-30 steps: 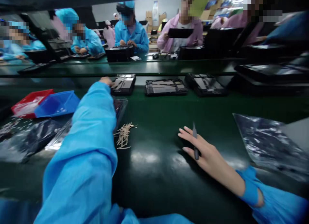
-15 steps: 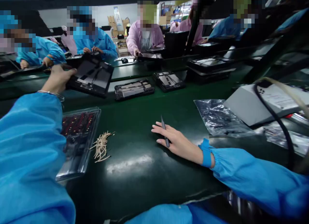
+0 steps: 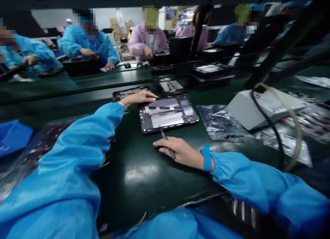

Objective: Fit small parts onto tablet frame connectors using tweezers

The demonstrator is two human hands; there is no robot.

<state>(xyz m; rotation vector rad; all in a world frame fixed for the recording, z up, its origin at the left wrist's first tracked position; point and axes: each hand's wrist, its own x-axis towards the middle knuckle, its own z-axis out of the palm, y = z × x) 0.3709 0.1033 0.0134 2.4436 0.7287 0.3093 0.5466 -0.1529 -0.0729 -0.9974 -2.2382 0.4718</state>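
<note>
Two bare hands, both in blue sleeves [image 3: 74, 153], are over a dark green tabletop [image 3: 154, 187]. Picture a clock face centred on the opened device [image 3: 171, 117], a flat black frame with silvery panels showing, with the worker at six. The device is straight ahead of the worker; I cannot tell whether its whole underside rests down. The left hand [image 3: 140, 97], at ten o'clock, has its grip closed on the far left edge, fingers over the rim. The right hand [image 3: 180, 152] is between five and six, its grip narrow around a slim pointed tool [image 3: 168, 146] that aims at the device's near edge; whether the tip touches is unclear. A blue band [image 3: 207, 158] circles that wrist.

Just beyond, at ten, a second device [image 3: 120, 94] is partly hidden by the left hand; at twelve lies a third device [image 3: 174, 83]. A clear plastic bag [image 3: 221, 122] is at three, with a grey box [image 3: 254, 110] past it. A blue bin [image 3: 14, 137] sits well apart near nine. Across the line, a person in pink [image 3: 148, 41] stands out toward eleven.
</note>
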